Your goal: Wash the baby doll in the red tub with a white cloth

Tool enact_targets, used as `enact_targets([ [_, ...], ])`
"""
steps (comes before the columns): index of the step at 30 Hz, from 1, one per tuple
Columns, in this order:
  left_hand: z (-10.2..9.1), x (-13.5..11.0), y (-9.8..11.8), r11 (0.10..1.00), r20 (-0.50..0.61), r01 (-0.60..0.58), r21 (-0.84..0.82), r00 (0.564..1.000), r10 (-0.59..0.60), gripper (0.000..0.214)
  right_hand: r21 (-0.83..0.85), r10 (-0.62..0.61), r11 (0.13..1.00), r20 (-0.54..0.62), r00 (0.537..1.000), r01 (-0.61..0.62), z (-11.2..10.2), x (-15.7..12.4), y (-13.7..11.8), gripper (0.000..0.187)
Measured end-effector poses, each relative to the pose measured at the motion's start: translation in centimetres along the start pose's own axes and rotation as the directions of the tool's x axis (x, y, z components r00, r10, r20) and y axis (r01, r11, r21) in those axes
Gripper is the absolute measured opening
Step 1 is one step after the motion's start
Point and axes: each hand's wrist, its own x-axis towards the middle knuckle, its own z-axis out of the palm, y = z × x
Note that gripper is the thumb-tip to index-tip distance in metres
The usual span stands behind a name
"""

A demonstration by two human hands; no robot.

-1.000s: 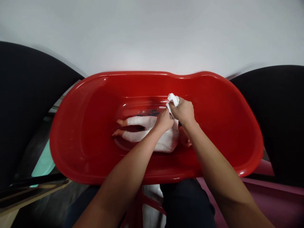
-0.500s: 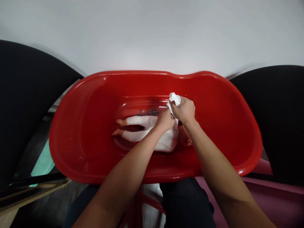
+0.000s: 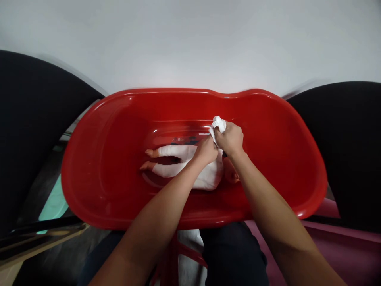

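A baby doll (image 3: pixel 208 174) with a white cloth body lies in the red baby bathtub (image 3: pixel 119 115), feet to the left and head to the right. Over its upper body, both hands grip a bunched white cloth (image 3: pixel 219 123) that carries a small printed label. My right hand (image 3: pixel 232 138) is closed round the cloth, which sticks out above the fist. My left hand (image 3: pixel 207 149) is closed too, touching the right one, with its fingers mostly turned away. The right wrist partly covers the doll's head (image 3: pixel 230 171). Whether the cloth joins the doll's body is hidden.
Behind the tub rises a pale wall (image 3: pixel 190 43). Black rounded surfaces stand at the left (image 3: pixel 38 119) and right (image 3: pixel 348 147). A mint-green object (image 3: pixel 55 202) is low at the left, a pink surface (image 3: pixel 342 246) low at the right. My knees are under the tub's front edge.
Almost nothing differs. Both hands stay closed at the white cloth, and the view has shifted very slightly.
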Motion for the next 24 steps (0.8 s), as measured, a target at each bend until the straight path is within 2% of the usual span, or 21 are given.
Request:
enact_targets([
  [5,-0.1,-0.1,0.2,1.000,0.012,0.015,0.005,1.000,-0.015,0.028,0.063,0.019,0.998,-0.041,0.999,-0.016,0.2,0.0,0.4,0.048],
  [18,-0.1,0.0,0.2,0.999,0.014,0.008,-0.035,1.000,-0.007,0.029,0.125,0.059,0.991,-0.079,0.995,-0.049,0.7,0.2,1.1,0.052],
  [21,-0.1,0.1,0.2,0.997,0.018,0.024,-0.069,1.000,-0.023,0.029,0.188,0.062,0.981,-0.114,0.992,-0.039,1.0,0.2,1.1,0.056],
  [24,-0.1,0.2,0.2,0.982,-0.022,0.083,-0.170,0.996,-0.088,0.032,0.335,0.131,0.940,-0.177,0.975,-0.065,1.1,0.5,1.2,0.061],
])
